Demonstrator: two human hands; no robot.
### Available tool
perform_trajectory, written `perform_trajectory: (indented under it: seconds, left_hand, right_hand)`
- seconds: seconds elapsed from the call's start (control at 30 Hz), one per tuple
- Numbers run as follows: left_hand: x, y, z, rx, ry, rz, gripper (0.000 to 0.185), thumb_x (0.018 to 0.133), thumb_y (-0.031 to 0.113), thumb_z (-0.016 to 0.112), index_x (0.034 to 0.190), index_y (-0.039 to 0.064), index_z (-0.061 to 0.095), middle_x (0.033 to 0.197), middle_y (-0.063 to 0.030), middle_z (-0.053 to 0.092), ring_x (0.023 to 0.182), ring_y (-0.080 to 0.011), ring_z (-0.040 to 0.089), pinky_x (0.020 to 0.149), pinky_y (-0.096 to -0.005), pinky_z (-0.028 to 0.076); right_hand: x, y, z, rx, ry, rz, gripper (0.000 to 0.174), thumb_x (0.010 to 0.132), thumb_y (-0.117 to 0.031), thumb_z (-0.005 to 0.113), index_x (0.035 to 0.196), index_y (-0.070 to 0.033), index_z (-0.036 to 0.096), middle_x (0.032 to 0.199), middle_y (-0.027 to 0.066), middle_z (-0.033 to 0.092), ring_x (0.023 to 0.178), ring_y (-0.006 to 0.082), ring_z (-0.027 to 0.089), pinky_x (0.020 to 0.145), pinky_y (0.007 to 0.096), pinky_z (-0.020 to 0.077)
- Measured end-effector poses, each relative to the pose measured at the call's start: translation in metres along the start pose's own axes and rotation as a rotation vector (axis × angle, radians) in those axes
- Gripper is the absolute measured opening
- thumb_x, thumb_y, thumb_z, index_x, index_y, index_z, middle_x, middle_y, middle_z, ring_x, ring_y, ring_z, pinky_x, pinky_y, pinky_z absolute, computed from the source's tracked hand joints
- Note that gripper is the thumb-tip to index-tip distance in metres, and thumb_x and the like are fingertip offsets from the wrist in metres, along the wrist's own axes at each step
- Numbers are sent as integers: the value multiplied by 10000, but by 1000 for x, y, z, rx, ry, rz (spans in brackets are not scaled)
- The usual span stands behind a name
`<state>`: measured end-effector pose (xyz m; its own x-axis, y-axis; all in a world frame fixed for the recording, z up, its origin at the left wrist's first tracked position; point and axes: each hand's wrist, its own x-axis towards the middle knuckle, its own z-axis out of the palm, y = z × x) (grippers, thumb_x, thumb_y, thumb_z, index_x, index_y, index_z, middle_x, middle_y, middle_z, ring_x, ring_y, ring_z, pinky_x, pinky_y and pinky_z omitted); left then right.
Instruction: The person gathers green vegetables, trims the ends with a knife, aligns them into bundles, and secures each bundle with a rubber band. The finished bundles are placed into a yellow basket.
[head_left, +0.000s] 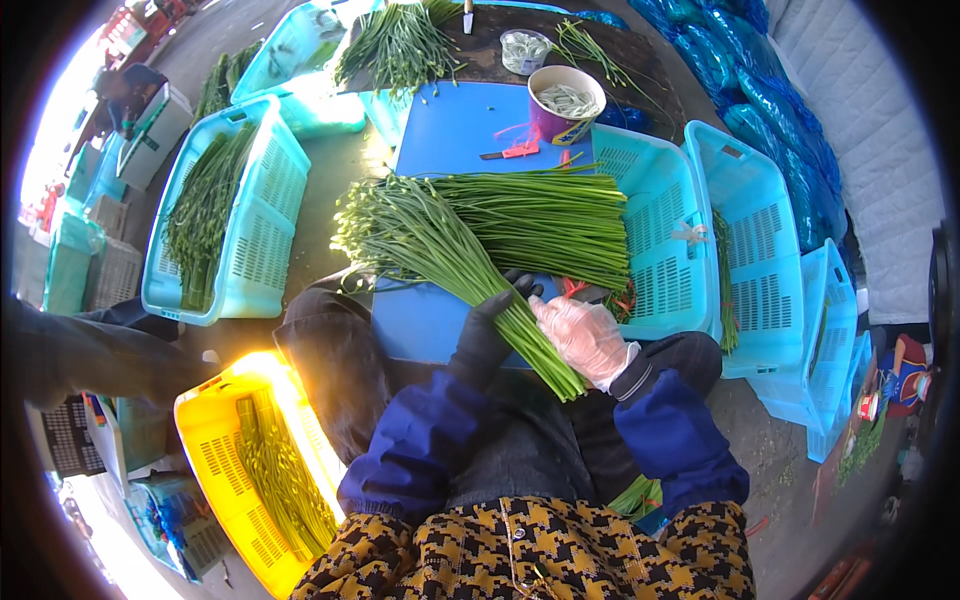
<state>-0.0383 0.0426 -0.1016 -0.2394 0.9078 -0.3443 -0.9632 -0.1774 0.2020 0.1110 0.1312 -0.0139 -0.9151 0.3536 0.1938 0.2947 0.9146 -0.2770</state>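
Note:
A bunch of flowering garlic chive stems (480, 255) slants across my lap, buds at the upper left and pale cut ends toward me. Around its lower part my left hand (484, 330), in a dark glove, is closed. My right hand (583, 334), in a clear plastic glove, presses its curled fingers against the right side of the same bunch; its fingertips are partly hidden. Behind the bunch, a thick pile of similar stems (555, 217) lies crosswise on a blue board (465, 120). A pink-handled knife (514, 152) rests on the board beyond the pile.
A purple paper tub (559, 124) and a clear tub (523, 56) hold rubber bands. More stems (397, 49) lie at the far end. Turquoise crates (664, 232) flank the board's right side; another crate (274, 202) and a yellow crate (217, 457) with stems stand left. Another person (904, 375) sits far right.

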Motion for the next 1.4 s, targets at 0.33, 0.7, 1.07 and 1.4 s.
perform_trajectory:
  seconds: [0.33, 0.7, 1.07, 1.4]
  left_hand:
    - [-7, 4, 9, -7, 12, -7, 307, 891, 1, 670, 1178, 33, 565, 945, -102, 641, 884, -269, 646, 963, -480, 539]
    - [-94, 49, 98, 22, -202, 207, 459, 837, 147, 698, 1252, 79, 513, 891, -1, 542, 847, -192, 582, 1047, -466, 462]
    - [-82, 58, 81, 413, -107, 249, 405, 836, 99, 736, 1199, 42, 564, 912, -52, 630, 847, -261, 653, 949, -469, 525]
    - [-54, 50, 35, 333, 76, -115, 342, 897, 30, 673, 1226, -2, 583, 962, -101, 703, 909, -242, 694, 927, -410, 566]
  right_hand:
    - [68, 63, -1, -218, -34, 44, 1016, 802, -540, 760, 1623, -301, 211, 1694, 80, 153, 1526, 428, 178, 1212, 593, 230]
    - [102, 92, 51, -386, -235, -1, 1028, 804, -739, 628, 1624, -343, 151, 1688, 47, 186, 1555, 349, 142, 1219, 632, 168]
    - [107, 78, 34, -365, -311, 45, 1028, 809, -683, 676, 1624, -286, 192, 1681, 66, 209, 1551, 352, 167, 1216, 611, 193]
    - [70, 20, -3, 1265, -365, 497, 512, 935, -311, 733, 1324, 7, 634, 1143, 73, 729, 1068, 149, 659, 973, 289, 494]
